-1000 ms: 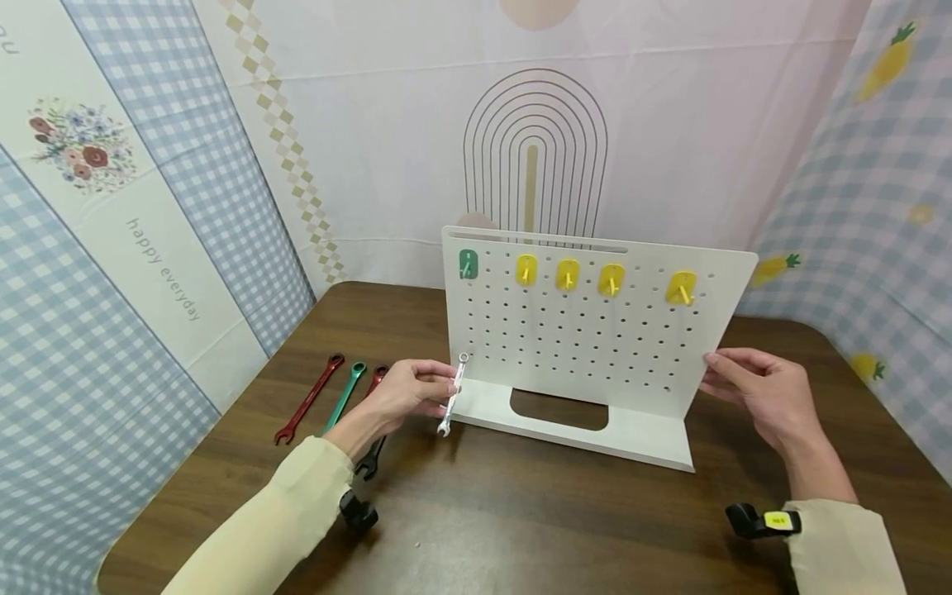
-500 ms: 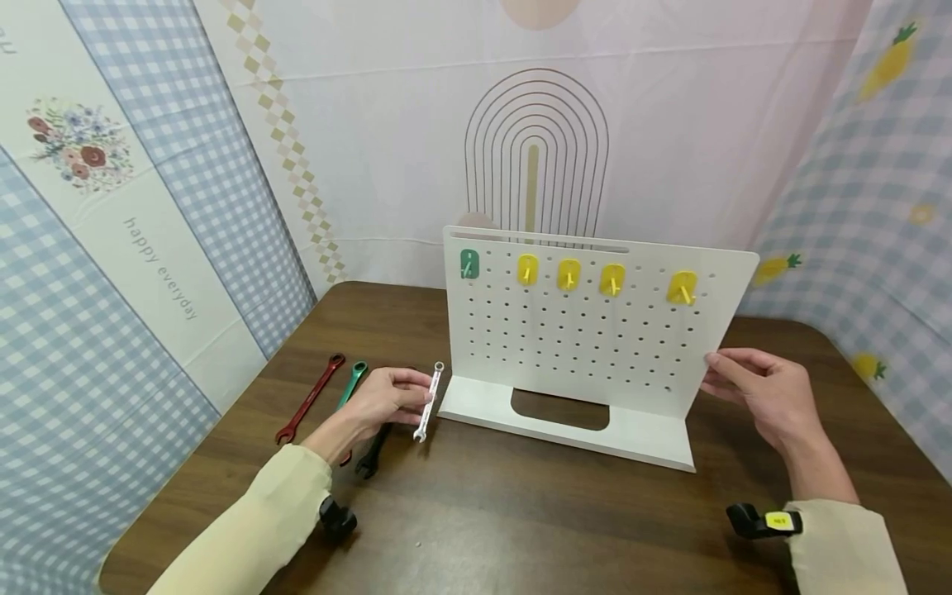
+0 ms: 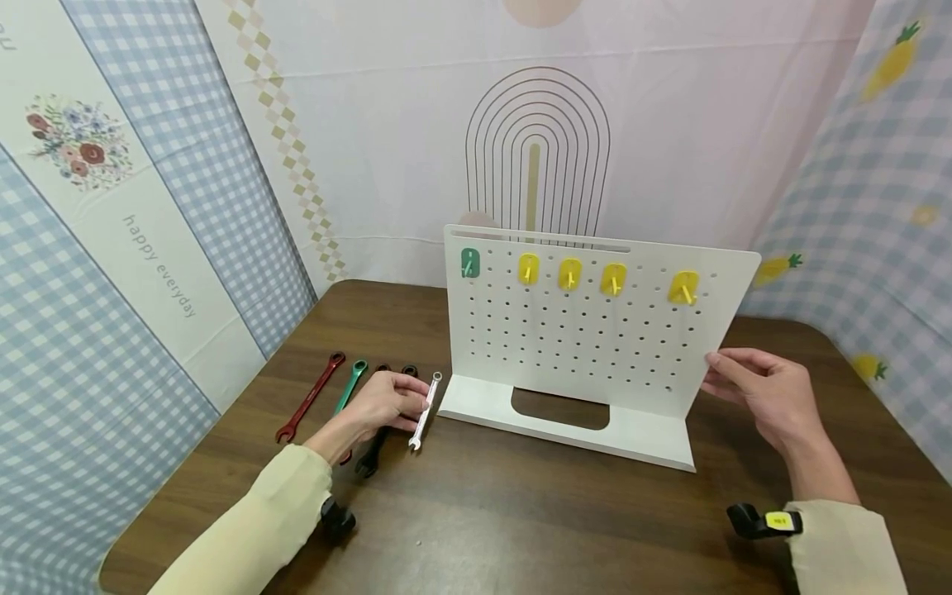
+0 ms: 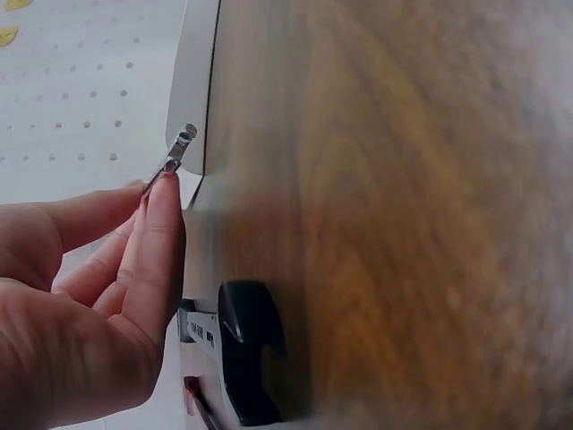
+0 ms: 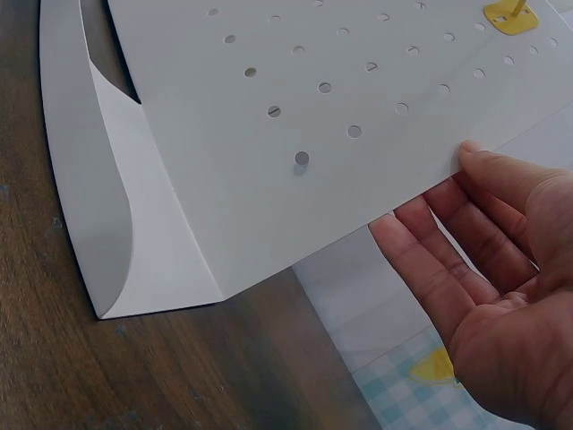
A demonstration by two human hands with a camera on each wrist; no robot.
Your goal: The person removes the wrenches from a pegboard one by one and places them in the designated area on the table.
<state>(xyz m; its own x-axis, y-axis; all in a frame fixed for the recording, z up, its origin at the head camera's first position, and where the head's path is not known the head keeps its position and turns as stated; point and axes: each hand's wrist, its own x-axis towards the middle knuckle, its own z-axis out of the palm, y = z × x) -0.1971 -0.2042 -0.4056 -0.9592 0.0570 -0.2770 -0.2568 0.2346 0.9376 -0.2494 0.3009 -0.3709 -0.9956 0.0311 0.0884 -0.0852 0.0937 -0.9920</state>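
My left hand (image 3: 383, 401) pinches a small silver combination wrench (image 3: 425, 413) between thumb and fingers, just left of the pegboard's base. In the left wrist view the wrench (image 4: 179, 148) appears nearly end-on at the fingertips. A black wrench (image 3: 369, 459) lies partly hidden under that hand. Beside it are a green wrench (image 3: 352, 384) and a red wrench (image 3: 310, 398); another red one is mostly covered by the hand. With thumb in front and fingers behind, my right hand (image 3: 766, 392) grips the right edge of the white pegboard (image 3: 573, 330), also seen in the right wrist view.
One green hook (image 3: 470, 263) and several yellow hooks (image 3: 569, 273) sit along the pegboard's upper rows. The board stands on a white base (image 3: 647, 434) with a cutout, on a brown wooden table (image 3: 521, 529). Patterned cloth (image 3: 372, 124) hangs behind and at both sides.
My left hand has moved left, away from the pegboard base, and slightly lower with the silver wrench still pinched. The right hand has stayed on the board's edge.
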